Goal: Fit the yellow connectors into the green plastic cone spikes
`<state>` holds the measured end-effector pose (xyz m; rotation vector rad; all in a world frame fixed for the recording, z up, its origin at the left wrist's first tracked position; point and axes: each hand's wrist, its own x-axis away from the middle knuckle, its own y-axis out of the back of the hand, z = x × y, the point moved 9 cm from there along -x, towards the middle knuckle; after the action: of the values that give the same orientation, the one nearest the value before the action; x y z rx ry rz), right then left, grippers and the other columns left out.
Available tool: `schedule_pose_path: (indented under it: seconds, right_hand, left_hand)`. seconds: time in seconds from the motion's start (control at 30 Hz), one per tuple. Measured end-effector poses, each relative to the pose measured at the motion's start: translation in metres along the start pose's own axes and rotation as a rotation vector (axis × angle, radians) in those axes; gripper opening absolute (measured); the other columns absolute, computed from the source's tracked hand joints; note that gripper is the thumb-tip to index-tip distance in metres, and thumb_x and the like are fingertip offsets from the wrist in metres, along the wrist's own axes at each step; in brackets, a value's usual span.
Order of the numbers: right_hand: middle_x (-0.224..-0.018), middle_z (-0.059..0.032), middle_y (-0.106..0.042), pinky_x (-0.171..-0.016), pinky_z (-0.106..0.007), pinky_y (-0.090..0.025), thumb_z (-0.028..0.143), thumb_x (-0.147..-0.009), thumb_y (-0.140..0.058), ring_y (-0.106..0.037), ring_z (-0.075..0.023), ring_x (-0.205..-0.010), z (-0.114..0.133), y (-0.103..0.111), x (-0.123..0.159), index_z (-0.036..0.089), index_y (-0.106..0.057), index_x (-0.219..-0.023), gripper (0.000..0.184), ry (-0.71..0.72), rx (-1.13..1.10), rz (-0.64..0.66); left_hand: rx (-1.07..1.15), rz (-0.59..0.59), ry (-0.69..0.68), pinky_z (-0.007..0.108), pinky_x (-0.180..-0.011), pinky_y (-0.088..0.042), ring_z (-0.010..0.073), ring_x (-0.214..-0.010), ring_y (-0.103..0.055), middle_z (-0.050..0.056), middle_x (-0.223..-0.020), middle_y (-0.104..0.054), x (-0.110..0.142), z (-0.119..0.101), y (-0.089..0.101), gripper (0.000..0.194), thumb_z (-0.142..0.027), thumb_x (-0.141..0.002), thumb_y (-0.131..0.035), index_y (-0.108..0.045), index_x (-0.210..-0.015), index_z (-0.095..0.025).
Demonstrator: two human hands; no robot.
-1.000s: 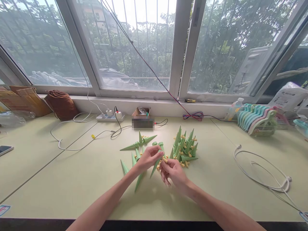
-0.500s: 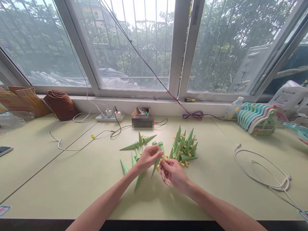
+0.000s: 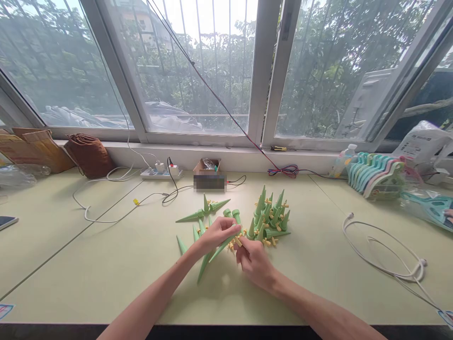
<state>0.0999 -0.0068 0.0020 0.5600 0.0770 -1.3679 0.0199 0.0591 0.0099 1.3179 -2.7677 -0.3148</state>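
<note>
My left hand [image 3: 220, 233] pinches a green watering spike [image 3: 220, 250], a long cone whose tip slants down to the left. At its wide end, the fingers of my right hand [image 3: 257, 263] close on a small yellow valve [image 3: 238, 241]. Whether the valve is joined to the spike cannot be made out. Right of my hands, a cluster of green spikes with yellow valves [image 3: 272, 215] stands mostly upright. Several loose spikes [image 3: 191, 216] lie to the left, some partly hidden by my left hand. Small yellow valves [image 3: 231, 246] show between my hands.
Behind the spikes are a small cardboard box [image 3: 207, 165] and a power strip [image 3: 161, 173]. A white cable [image 3: 385, 271] coils on the right of the table. Hangers [image 3: 377, 174] stand at back right; another person's hand [image 3: 448, 215] touches bagged turquoise hangers [image 3: 426, 205].
The held spike has swung from steep to flatter, its tip moving left. My right hand has turned, its fingers more curled. At the right edge, the turquoise hangers have moved further into view.
</note>
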Motion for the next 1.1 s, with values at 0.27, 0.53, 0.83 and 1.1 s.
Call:
schedule_pose_path:
  seconds: [0.27, 0.53, 0.83, 1.1]
  right_hand:
    - [-0.055, 0.0029, -0.052, -0.053, -0.023, -0.034, 0.009, -0.080, -0.042, -0.043, -0.0106, -0.049, 0.000, 0.001, 0.000, 0.022, -0.035, -0.066, 0.020, 0.031, 0.037, -0.005]
    - [-0.049, 0.0052, -0.053, -0.042, -0.020, -0.034, 0.018, -0.084, -0.048, -0.044, -0.0080, -0.036, -0.011, -0.004, 0.001, 0.021, -0.044, -0.067, 0.017, -0.132, -0.229, 0.002]
    - [-0.047, 0.0038, -0.056, -0.029, -0.019, -0.029, 0.062, -0.082, -0.066, -0.044, -0.0071, -0.030, -0.015, -0.026, -0.002, 0.016, -0.056, -0.073, 0.048, -0.433, -0.858, 0.197]
    - [-0.047, 0.0050, -0.058, -0.028, -0.017, -0.023, 0.053, -0.081, -0.072, -0.038, -0.0037, -0.026, -0.015, -0.033, -0.001, 0.014, -0.058, -0.074, 0.042, -0.487, -1.095, 0.266]
  left_hand:
    - [0.018, 0.011, 0.005, 0.022, -0.044, -0.016, 0.0059, -0.045, -0.026, -0.007, -0.054, -0.033, 0.000, 0.001, -0.001, 0.051, -0.061, -0.084, -0.060, -0.045, -0.064, -0.016]
    - [0.042, 0.031, -0.002, 0.021, -0.045, -0.023, 0.0071, -0.046, -0.032, -0.006, -0.054, -0.038, 0.000, 0.002, -0.003, 0.046, -0.057, -0.086, -0.060, -0.050, -0.068, -0.016]
    - [-0.066, -0.151, -0.138, 0.021, -0.049, -0.029, 0.0093, -0.054, -0.041, -0.003, -0.060, -0.046, 0.002, -0.012, 0.005, 0.038, -0.049, -0.089, -0.060, -0.056, -0.073, -0.015]
    - [-0.132, -0.226, -0.202, 0.020, -0.048, -0.028, 0.0085, -0.053, -0.037, -0.004, -0.059, -0.041, 0.004, -0.016, 0.007, 0.034, -0.045, -0.090, -0.060, -0.056, -0.073, -0.015]
